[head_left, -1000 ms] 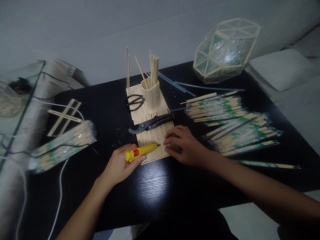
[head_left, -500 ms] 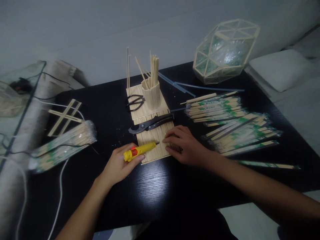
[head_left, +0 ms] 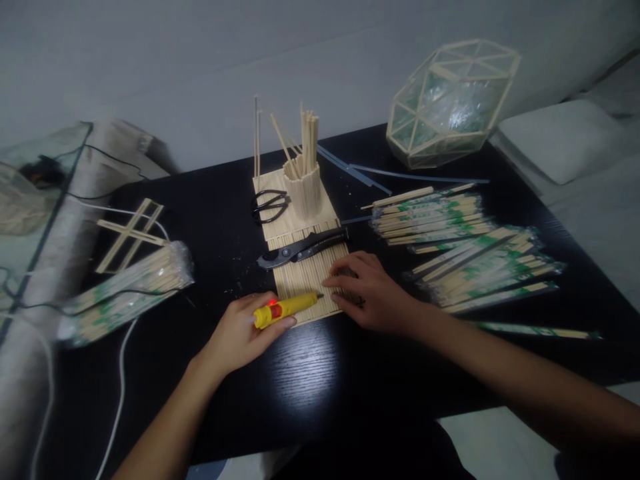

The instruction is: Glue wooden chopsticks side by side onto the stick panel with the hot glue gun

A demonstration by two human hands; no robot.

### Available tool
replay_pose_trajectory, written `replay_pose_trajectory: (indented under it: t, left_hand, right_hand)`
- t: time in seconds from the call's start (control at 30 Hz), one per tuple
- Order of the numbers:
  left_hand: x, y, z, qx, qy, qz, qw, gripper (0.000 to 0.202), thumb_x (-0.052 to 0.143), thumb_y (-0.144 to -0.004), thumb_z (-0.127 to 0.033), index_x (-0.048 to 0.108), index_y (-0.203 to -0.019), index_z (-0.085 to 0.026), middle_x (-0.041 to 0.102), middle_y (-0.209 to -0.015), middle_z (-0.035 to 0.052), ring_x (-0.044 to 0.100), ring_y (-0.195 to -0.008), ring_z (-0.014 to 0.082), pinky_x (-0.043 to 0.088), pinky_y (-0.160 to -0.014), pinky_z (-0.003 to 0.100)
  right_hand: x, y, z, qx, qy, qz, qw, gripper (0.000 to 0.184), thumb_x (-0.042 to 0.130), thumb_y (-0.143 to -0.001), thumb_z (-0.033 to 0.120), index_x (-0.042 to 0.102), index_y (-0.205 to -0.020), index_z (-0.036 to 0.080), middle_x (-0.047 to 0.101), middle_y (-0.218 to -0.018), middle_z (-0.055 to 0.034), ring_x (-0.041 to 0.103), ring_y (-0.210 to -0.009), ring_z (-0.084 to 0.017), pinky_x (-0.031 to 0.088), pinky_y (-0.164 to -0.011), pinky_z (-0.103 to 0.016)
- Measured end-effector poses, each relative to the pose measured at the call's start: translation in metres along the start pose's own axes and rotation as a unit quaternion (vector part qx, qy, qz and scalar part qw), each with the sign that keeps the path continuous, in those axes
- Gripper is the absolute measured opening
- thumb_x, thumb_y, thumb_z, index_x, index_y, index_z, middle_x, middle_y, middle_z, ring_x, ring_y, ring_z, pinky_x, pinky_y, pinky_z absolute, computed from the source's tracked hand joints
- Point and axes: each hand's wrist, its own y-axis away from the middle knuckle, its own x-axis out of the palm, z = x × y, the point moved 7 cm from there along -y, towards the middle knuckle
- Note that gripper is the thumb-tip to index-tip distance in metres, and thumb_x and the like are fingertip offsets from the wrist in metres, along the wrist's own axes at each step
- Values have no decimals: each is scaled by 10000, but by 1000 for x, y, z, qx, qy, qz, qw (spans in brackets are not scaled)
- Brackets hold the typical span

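Observation:
A yellow hot glue gun [head_left: 287,309] with a glowing red light is gripped in my left hand [head_left: 240,333]. Its dark nozzle points right, over the lower part of a panel of wooden sticks [head_left: 300,283]. My right hand [head_left: 373,290] rests at the panel's right edge, fingers bent and apart, with no held thing visible. Black-handled pliers or cutters [head_left: 303,247] lie across the panel. Farther back, a round holder made of sticks [head_left: 304,190] stands upright on the flat wooden base, full of loose sticks [head_left: 310,137]. Beside it are black scissor-like loop handles [head_left: 269,205].
Wrapped chopsticks [head_left: 490,267] lie in piles on the right, and another wrapped bundle [head_left: 127,290] on the left near crossed sticks [head_left: 131,232]. Translucent glue sticks [head_left: 355,175] and a faceted stick frame [head_left: 450,100] are at the back. A white cable [head_left: 120,393] runs down the left.
My left hand has shifted slightly right and down with the glue gun, bringing the nozzle closer to my right fingertips. The red light looks brighter. My right hand has barely moved.

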Motion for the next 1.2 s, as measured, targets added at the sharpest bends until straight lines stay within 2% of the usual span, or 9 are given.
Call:
replay_pose_trajectory:
  t: [0.17,0.33,0.5,0.67,0.9,1.03,1.2]
  left_hand:
    - [-4,-2,-6,24,0,-20,1000,426,659,-1097,-475,625,-783,-189,596,-664,-38,584,-534,107,435,-524,226]
    - [-2,0,1,-16,24,-14,999,384,696,-1075,-436,658,-790,-181,605,-672,-34,589,-540,107,446,-525,216]
    - [-2,1,4,-25,30,-37,999,328,719,-1061,-389,675,-812,-180,606,-683,-36,579,-542,107,451,-534,217]
    - [0,2,5,-16,24,-27,999,357,717,-1067,-410,669,-801,-177,593,-679,-32,580,-549,111,453,-541,223]
    - [-4,0,-4,31,2,-27,999,401,679,-1096,-464,652,-815,-178,605,-685,-31,592,-550,106,452,-530,214]
    - [-4,-1,-8,41,10,-25,999,392,699,-1087,-451,627,-805,-189,585,-679,-46,579,-535,97,440,-517,205]
    - [-2,1,-9,41,29,3,999,345,720,-1074,-403,628,-819,-190,588,-687,-44,587,-560,102,455,-541,205]
  right_hand:
    - [1,0,0,3,2,4,1000,226,728,-997,174,787,-1209,224,702,-1230,-120,613,-1211,-312,487,-1052,-520]
    - [2,0,0,-2,2,1,1000,227,724,-999,174,791,-1211,217,699,-1229,-125,608,-1201,-314,479,-1043,-519]
    - [2,1,0,-4,3,2,1000,227,700,-1018,187,793,-1223,215,698,-1241,-132,603,-1198,-317,478,-1040,-529]
    - [2,1,0,-4,3,5,1000,238,702,-1017,183,793,-1233,225,693,-1239,-126,603,-1203,-311,475,-1043,-520]
    - [4,1,-1,-4,9,6,1000,231,702,-1016,192,791,-1227,228,693,-1246,-128,596,-1209,-316,476,-1040,-526]
    - [4,1,-1,-4,16,7,1000,225,697,-1018,192,790,-1218,232,690,-1228,-120,594,-1199,-310,475,-1034,-516]
    - [3,1,0,-6,19,4,1000,219,683,-1026,190,790,-1215,223,686,-1232,-126,591,-1191,-311,477,-1035,-520]
